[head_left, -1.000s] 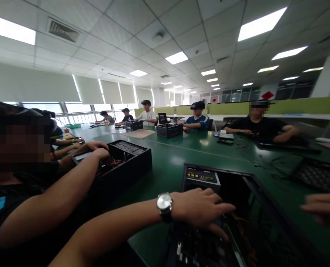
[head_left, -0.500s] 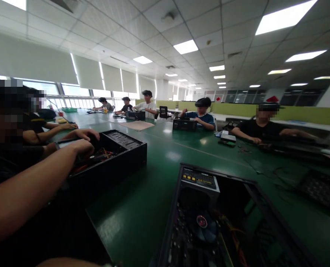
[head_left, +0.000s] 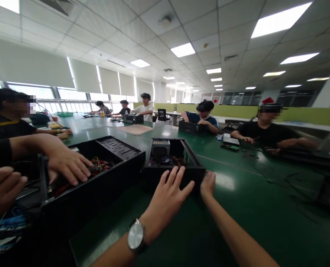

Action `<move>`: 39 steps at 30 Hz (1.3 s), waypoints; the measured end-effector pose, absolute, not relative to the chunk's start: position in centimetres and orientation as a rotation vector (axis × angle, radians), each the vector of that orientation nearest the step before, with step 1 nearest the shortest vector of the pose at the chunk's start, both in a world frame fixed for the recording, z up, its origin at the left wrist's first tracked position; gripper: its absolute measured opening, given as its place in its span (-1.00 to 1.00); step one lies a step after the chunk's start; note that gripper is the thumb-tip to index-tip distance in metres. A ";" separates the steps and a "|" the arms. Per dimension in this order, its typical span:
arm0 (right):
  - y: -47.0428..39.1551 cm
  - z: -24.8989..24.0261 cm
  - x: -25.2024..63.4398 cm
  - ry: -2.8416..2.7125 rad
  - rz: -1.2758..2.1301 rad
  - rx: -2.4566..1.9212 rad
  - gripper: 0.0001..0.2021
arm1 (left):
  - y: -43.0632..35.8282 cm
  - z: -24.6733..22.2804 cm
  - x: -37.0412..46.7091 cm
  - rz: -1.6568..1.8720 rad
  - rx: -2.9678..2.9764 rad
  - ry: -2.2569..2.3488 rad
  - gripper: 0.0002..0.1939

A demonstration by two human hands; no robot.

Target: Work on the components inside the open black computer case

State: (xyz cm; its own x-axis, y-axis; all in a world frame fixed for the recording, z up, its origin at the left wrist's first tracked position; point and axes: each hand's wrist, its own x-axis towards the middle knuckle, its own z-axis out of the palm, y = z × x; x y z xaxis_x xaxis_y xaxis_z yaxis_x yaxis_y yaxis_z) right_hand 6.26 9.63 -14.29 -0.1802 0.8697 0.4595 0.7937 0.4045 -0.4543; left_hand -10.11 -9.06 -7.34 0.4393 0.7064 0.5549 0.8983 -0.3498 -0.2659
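An open black computer case (head_left: 194, 154) lies on the green table a little ahead of me, its silver-grey power supply (head_left: 161, 147) and some wires visible inside. My left hand (head_left: 167, 196), with a round-faced watch (head_left: 136, 236) on the wrist, has its fingers spread against the case's near side. At the case's right near corner is my right hand (head_left: 208, 183), fingers curled around the edge, their tips partly hidden.
Close on the left, a co-worker's hand (head_left: 70, 163) rests in another open computer case (head_left: 106, 170). Several people sit around the green table (head_left: 237, 207). Loose cables (head_left: 290, 185) lie to the right, and a small stack of parts (head_left: 230, 142) stands farther back.
The computer case has moved away from me across the table and slightly left. Both my hands have come into view at its near side. The neighbour's arm has shifted.
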 end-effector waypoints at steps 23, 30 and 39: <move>1.9 -20.9 16.2 -1.766 0.502 -1.230 -0.53 | 5.2 -8.8 -12.9 -0.592 -1.942 -1.688 -0.46; 0.8 -20.7 16.3 -1.782 0.511 -1.208 -0.57 | 7.1 -8.4 -13.0 -0.422 -1.961 -1.795 -0.71; -0.1 -20.4 16.4 -1.785 0.555 -1.170 -0.62 | 3.5 -6.1 -15.7 -0.151 -2.034 -1.857 -0.72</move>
State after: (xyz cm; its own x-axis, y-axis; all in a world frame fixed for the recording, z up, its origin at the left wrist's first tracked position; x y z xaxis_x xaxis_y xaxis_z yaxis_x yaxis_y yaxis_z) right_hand 16.37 -0.09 -20.39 -0.1445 0.8866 0.4393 0.4811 0.4509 -0.7518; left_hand -15.74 3.49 -6.09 0.1209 0.9364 0.3294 0.9773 -0.0540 -0.2050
